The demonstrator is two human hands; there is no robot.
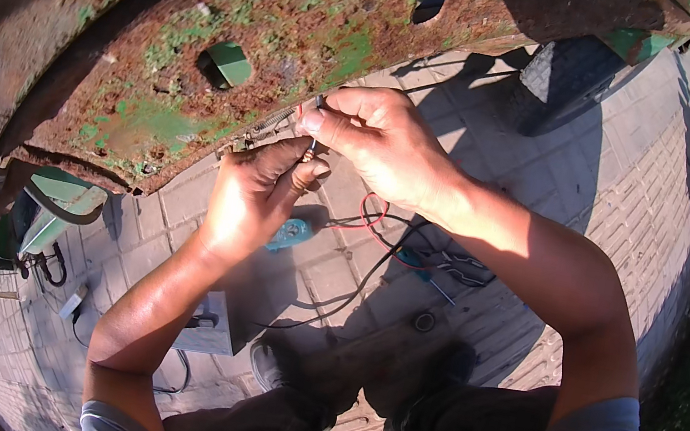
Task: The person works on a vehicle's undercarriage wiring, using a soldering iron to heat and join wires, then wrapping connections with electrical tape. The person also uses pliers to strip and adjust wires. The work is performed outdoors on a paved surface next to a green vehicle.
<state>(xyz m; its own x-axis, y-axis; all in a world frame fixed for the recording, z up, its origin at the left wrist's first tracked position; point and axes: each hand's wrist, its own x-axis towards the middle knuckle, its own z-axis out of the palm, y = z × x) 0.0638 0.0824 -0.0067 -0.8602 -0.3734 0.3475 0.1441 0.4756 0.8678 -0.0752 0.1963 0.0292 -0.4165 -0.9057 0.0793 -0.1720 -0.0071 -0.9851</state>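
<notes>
My left hand (258,186) and my right hand (385,144) meet just below the edge of a rusty green metal panel (303,33). Both are closed in a pinch. Between their fingertips runs a thin dark wire (313,144), with a small metallic-looking end by my left thumb. My right fingers pinch its upper part and my left fingers the lower. The fingers hide most of it. A coil-like strand (272,122) lies along the panel edge behind them. Red wire (372,220) and black cable (366,279) hang in loops below my right hand.
On the paving (171,208) lie a teal object (291,235), a screwdriver (435,283), pliers (466,270) and a dark ring (424,322). A grey box (212,331) stands by my left shoe (271,364). A tyre (567,84) stands beyond; metal brackets (43,199) jut at left.
</notes>
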